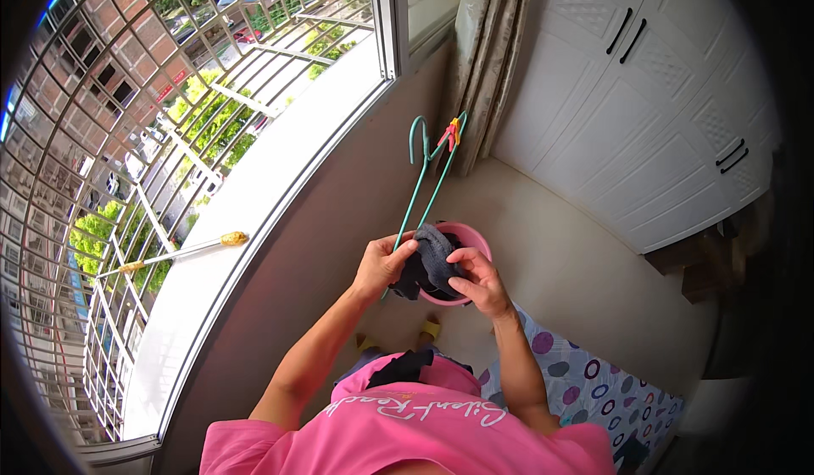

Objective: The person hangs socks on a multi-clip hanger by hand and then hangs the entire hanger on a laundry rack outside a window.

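Observation:
My left hand (383, 264) grips a green clothes hanger (414, 196) together with the edge of a dark grey knitted cloth item (435, 255). Fingers and thumb of my right hand (481, 282) pinch that item's right side. Yellow and red clothes pegs (453, 133) are clipped on the hanger's far end, near its hook. Under my hands stands a round pink bucket (482, 239), partly hidden, with dark cloth in it. Whether the dark fabric below my left hand belongs to the held item, I cannot tell.
To the left is a window ledge (280, 150) with metal bars beyond and a rod (191, 250) lying across it. A curtain (486, 61) and white cabinets (610, 93) stand ahead. A patterned cloth (591, 386) covers a surface at lower right.

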A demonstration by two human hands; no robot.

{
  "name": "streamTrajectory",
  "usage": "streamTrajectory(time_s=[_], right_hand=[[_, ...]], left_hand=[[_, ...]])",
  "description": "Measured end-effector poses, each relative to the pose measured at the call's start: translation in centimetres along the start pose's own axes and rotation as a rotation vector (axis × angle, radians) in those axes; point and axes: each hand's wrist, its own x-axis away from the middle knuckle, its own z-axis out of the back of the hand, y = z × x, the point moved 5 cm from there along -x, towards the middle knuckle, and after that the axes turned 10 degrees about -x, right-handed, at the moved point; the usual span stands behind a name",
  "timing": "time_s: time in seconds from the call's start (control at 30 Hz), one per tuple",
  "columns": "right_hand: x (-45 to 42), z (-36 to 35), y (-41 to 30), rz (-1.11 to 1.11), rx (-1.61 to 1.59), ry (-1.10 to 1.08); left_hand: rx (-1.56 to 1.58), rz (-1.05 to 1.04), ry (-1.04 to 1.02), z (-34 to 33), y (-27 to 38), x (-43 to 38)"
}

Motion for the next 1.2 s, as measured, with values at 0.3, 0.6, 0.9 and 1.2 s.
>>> streamTrajectory(time_s=[0.3, 0.6, 0.9, 1.2], right_hand=[[-0.2, -1.0, -0.8, 0.131, 0.515, 0.162], [-1.1, 4.1, 2.2, 0.112, 0.702, 0.133], [-0.7, 7.0, 0.7, -0.16, -0.077, 0.049], [0.5, 7.8, -1.2, -0.092, 0.014, 0.15]], left_hand=[[-0.056, -0.024, 0.193, 3.4, 2.1, 2.3], [-0.313, -0.059, 0.274, 4.5, 6.5, 4.0], [-0.287, -0.109, 0.358, 6.4, 6.4, 2.2], [-0.318, -0.144, 0.344, 7.0, 5.2, 2.1]])
